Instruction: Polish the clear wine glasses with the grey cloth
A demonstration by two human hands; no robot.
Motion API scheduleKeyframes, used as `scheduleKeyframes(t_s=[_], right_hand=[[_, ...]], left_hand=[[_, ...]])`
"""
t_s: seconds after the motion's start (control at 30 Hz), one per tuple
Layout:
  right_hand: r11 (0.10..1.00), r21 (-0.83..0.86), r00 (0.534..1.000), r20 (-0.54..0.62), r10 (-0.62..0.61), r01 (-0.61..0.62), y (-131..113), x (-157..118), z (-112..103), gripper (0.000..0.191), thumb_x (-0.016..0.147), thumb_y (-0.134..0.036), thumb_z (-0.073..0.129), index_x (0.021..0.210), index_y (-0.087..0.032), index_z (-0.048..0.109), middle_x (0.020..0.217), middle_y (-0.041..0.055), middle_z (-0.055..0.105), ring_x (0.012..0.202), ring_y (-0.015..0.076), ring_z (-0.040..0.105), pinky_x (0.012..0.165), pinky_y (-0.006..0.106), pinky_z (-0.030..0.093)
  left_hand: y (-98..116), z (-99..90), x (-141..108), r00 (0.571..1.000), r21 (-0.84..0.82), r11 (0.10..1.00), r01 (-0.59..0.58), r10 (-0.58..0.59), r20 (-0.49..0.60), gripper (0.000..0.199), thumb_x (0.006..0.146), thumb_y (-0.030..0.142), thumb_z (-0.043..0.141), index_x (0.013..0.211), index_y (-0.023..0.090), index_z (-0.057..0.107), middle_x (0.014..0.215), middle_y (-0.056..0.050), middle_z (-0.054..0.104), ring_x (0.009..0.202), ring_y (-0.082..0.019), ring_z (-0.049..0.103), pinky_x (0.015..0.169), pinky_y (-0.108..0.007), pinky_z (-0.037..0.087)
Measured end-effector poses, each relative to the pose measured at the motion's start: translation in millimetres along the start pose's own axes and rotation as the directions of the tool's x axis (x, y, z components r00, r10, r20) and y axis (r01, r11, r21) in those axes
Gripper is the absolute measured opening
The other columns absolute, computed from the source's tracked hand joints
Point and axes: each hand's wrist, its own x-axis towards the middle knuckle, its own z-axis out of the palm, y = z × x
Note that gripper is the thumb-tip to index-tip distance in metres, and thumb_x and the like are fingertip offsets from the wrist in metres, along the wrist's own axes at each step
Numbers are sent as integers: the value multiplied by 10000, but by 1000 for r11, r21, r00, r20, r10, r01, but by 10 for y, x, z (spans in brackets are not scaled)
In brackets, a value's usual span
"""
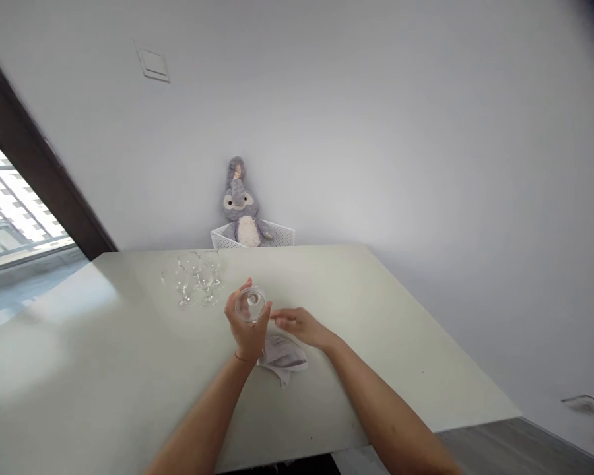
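Observation:
My left hand (247,333) is wrapped round a clear stemmed glass (250,305), which is tipped so that I look into its round mouth. Close to its right side is my right hand (299,323), with its fingers stretched toward the glass. Whether those fingertips touch the glass or my left hand, I cannot make out. A crumpled light grey cloth (283,357) lies on the table just below both hands. Several more stemmed glasses (206,277) stand upright in a group, back and to the left of my hands.
The pale table (376,369) has its far edge by the wall. Behind that edge, a grey plush toy (238,204) sits in a white perforated basket (282,236). A dark-framed window or door opening (34,145) is at the left. A switch (154,64) is on the wall.

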Motion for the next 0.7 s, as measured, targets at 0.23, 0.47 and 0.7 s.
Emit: scheduleKeyframes(t_s=[0.23, 0.47, 0.7], right_hand=[[923, -362, 948, -317, 12, -133, 121, 16, 262, 187, 793, -262, 488, 932, -209, 601, 819, 38, 625, 753, 156, 545, 672, 245, 396], [730, -301, 760, -474, 445, -614, 567, 227, -196, 294, 857, -327, 371, 933, -182, 616, 857, 76, 660, 809, 183, 593, 693, 253, 394], [526, -138, 480, -642, 598, -839, 1337, 291, -1130, 328, 845, -284, 362, 977, -113, 609, 958, 161, 631, 919, 224, 583, 733, 272, 405]], left_hand=[[4, 78, -347, 959, 70, 996, 60, -77, 274, 646, 688, 280, 653, 1211, 200, 282, 1172, -147, 492, 1105, -251, 485, 891, -470, 406], [-173, 58, -370, 856, 357, 910, 210, -348, 383, 669, 725, 381, 592, 1284, 245, 250, 1275, -113, 429, 1217, -264, 350, 968, -485, 300], [-395, 38, -378, 837, 431, 842, 323, -467, 285, 500, 818, 405, 433, 1264, 234, 284, 1176, -100, 488, 1055, -217, 480, 899, -422, 370]])
